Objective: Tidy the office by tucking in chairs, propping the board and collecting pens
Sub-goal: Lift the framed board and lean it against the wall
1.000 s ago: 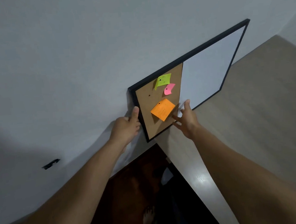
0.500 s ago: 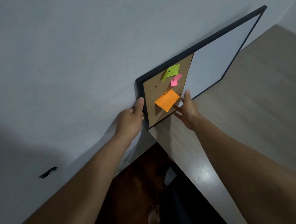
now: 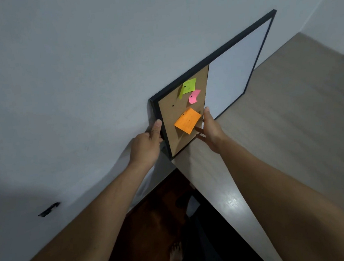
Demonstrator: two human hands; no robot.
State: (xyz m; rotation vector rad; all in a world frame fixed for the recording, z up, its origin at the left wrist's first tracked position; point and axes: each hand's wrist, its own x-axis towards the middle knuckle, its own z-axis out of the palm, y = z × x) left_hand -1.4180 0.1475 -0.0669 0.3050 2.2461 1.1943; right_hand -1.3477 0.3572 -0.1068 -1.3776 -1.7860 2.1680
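Grey wall (image 3: 75,66) is filling the background, with a pale desk (image 3: 283,129) butting against it and dark floor (image 3: 156,227) showing below the desk's near edge.

Landmark: board (image 3: 234,64), black-framed, part cork and part white panel, standing on the desk and leaning back against the wall.

Left of the board: a small dark mark (image 3: 49,209) is sitting low on the wall, well apart from the board.

At the board's left edge: left hand (image 3: 146,147) is gripping the frame, thumb lying along the front of the edge, remaining fingers curling behind it out of sight.

On the board's cork section: green note (image 3: 187,87) is hanging uppermost, pink note (image 3: 194,96) just beside and below it, orange note (image 3: 187,120) lowest, its corner lifting off the cork.

At the board's lower edge, right of the orange note: right hand (image 3: 210,131) is pressing against the bottom frame, thumb pointing upward, fingers loosely spread toward the cork.

Below the board, under the desk edge: a bare foot (image 3: 175,255) is resting on the floor.
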